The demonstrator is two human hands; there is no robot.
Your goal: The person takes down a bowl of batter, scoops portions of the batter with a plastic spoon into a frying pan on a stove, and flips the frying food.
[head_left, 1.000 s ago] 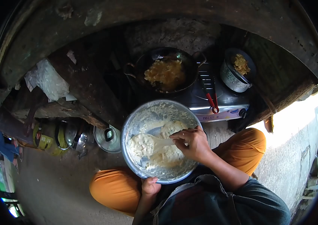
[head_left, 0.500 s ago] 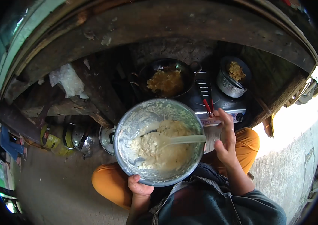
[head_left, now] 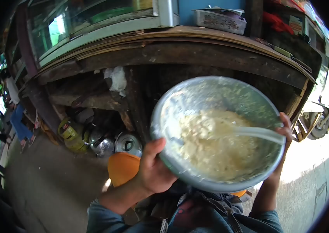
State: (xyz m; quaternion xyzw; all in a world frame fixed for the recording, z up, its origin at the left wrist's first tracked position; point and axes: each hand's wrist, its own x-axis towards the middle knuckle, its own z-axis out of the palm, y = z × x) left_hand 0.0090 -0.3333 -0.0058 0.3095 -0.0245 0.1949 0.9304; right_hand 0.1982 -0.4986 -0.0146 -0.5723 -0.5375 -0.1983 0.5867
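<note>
A large metal bowl (head_left: 246,87) is held up in front of my body, tilted a little. Pale, lumpy batter (head_left: 215,155) lies inside it. A whitish ladle (head_left: 255,133) rests in the batter, its handle reaching the right rim. My left hand (head_left: 154,169) grips the bowl's lower left side, thumb on the rim. On the right rim is my right hand (head_left: 283,134), its fingers round the edge near the ladle's handle end. The bowl hides part of both hands and the area behind it, where no stove or wok shows.
Above is a wooden bench (head_left: 172,52) with a plastic container (head_left: 221,21) on it. Below left stand a green gas cylinder (head_left: 71,134), a kettle (head_left: 101,145) and a lidded pot (head_left: 128,144). Farther left, a person's blue-clad leg (head_left: 20,122) shows. A plastic bag (head_left: 117,79) hangs beneath the bench.
The bowl has risen closer to the camera and moved right. My right hand has let go of the ladle and taken the bowl's right rim. The view has tilted up, and the stove has dropped from sight.
</note>
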